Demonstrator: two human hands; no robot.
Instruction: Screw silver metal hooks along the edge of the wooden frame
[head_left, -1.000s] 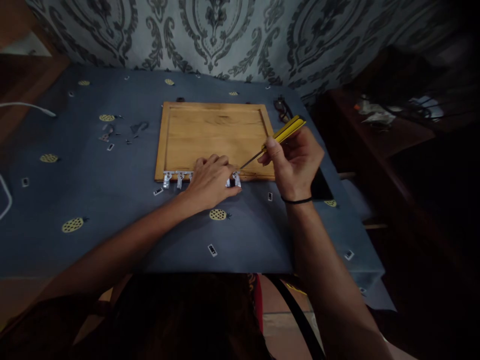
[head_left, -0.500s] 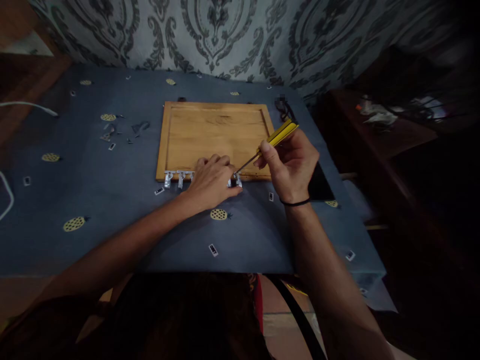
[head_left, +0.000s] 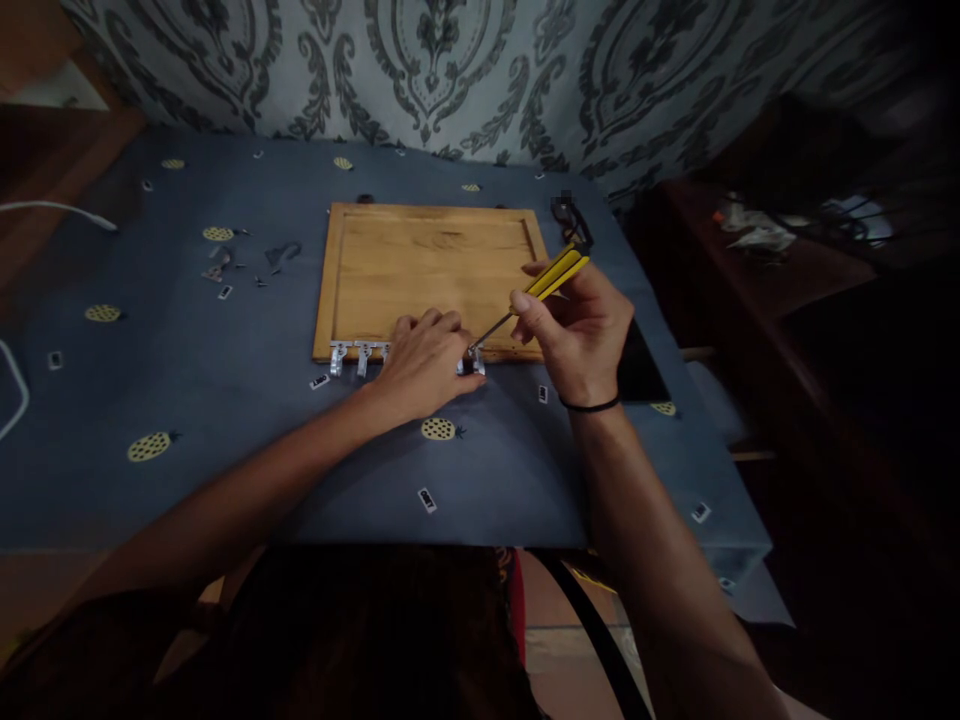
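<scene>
A framed wooden board [head_left: 435, 275] lies flat on the blue patterned tablecloth. Along its near edge runs a strip of silvery metal hooks [head_left: 364, 355], whose middle is covered by my left hand [head_left: 421, 362]. That hand presses the hook strip to the board, fingers bent over it and thumb at its near side. My right hand [head_left: 589, 325] grips a screwdriver [head_left: 555, 273] by its yellow and black handle. The slanted shaft comes down to the strip's right end, beside my left fingertips. Any screw under the tip is too small to make out.
Loose grey metal hooks [head_left: 281, 254] and small screws [head_left: 259, 282] lie left of the board. Dark-framed glasses [head_left: 574, 222] rest behind my right hand, and a flat black object [head_left: 643, 370] lies to its right. A white cable [head_left: 60, 208] crosses the left side.
My right hand and the screwdriver handle have shifted slightly left and down, and the fingers have changed their hold on the handle. The left hand stays in place on the strip.
</scene>
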